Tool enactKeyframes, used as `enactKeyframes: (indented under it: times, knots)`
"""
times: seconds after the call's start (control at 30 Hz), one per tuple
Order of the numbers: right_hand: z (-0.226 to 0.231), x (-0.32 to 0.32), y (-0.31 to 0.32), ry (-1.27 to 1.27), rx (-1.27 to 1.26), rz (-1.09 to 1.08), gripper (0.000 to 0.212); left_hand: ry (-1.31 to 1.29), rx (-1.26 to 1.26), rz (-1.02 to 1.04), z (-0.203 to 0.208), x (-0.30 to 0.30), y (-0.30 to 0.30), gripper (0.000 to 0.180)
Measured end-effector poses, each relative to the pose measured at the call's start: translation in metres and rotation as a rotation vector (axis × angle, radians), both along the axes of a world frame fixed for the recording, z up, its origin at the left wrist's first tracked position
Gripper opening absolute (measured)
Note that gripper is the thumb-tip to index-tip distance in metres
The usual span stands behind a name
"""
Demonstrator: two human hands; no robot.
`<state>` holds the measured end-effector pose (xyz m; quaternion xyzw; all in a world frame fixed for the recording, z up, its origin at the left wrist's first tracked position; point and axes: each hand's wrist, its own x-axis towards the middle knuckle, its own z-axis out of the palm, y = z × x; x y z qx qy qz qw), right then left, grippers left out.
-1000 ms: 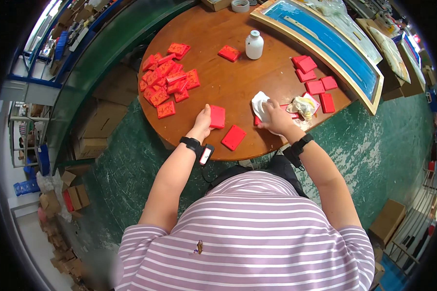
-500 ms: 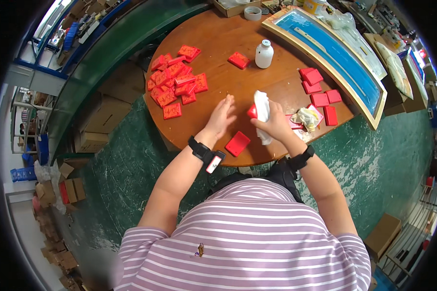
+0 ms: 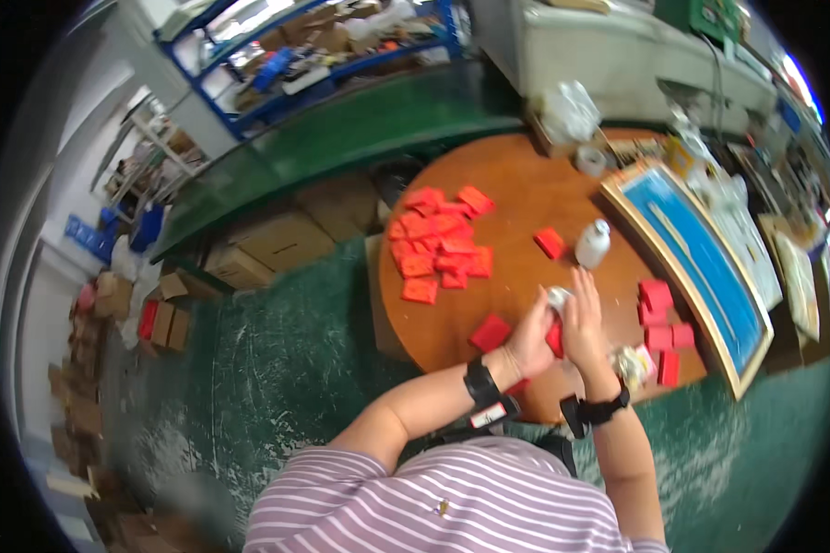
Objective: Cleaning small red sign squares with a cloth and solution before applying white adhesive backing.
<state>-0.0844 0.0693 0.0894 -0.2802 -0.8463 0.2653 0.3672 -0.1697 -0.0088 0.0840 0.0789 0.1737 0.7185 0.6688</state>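
Both my hands are together over the table's near edge. Between my palms is a flat red rectangular piece, mostly hidden by the fingers. My left hand grips this piece from its left side. A crumpled white cloth shows at the top between the hands. My right hand presses the cloth against the piece, fingers fairly straight. Left of my left hand lies a red block, plain side up. Part of another red piece shows under my left wrist.
A heap of red pieces with raised patterns covers the table's left. Beyond my hands are a white bottle and a single red piece. At right are plain red blocks, a crumpled cloth and a wood-framed blue screen.
The view has swung left, so the table appears farther right. My left hand, empty before, has come to my right hand and closed on the red piece held with the cloth.
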Motion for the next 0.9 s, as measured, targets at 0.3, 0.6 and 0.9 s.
enactKeyframes:
  times: [0.3,0.6,0.9]
  knots:
    - [0.043,-0.008,-0.042,-0.170,0.256,0.124,0.061,-0.017,0.122,-0.004,-0.004,-0.018,0.004,0.067]
    - [0.009,-0.005,0.011,0.019,0.046,0.050,0.046,-0.084,0.263,-0.036,0.028,-0.018,-0.002,0.064]
    - [0.043,0.001,-0.028,-0.180,0.135,0.140,0.052,0.050,0.101,0.125,0.013,-0.006,-0.002,0.053]
